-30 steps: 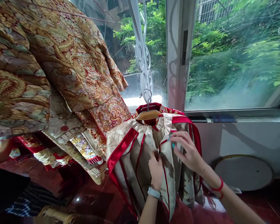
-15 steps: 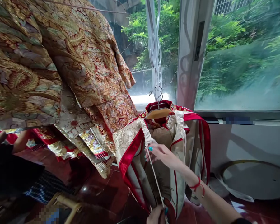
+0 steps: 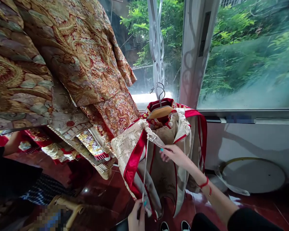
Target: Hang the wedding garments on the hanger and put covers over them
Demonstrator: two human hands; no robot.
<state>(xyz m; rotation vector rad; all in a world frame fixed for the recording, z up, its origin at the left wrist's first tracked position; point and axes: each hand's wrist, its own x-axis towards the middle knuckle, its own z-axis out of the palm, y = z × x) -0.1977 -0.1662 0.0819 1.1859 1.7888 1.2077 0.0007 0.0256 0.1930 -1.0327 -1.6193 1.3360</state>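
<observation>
A cream and red brocade garment hangs on a wooden hanger hooked to the white window grille. Its front panels are spread apart. My right hand reaches inside the opening, fingers pinched at the left panel's edge near a white cord. Low down, my left hand is closed on the lower end of that cord, which runs taut up to the gathered collar.
Gold and red patterned robes hang at the left, over folded fabrics. Another person's arm in a dark sleeve is at far left. A round white board leans against the wall below the window. The floor is dark red tile.
The garment's front was closed under both hands, then opened. My left hand drew the cord downward, and it now sits further left. My right hand went inside the opening.
</observation>
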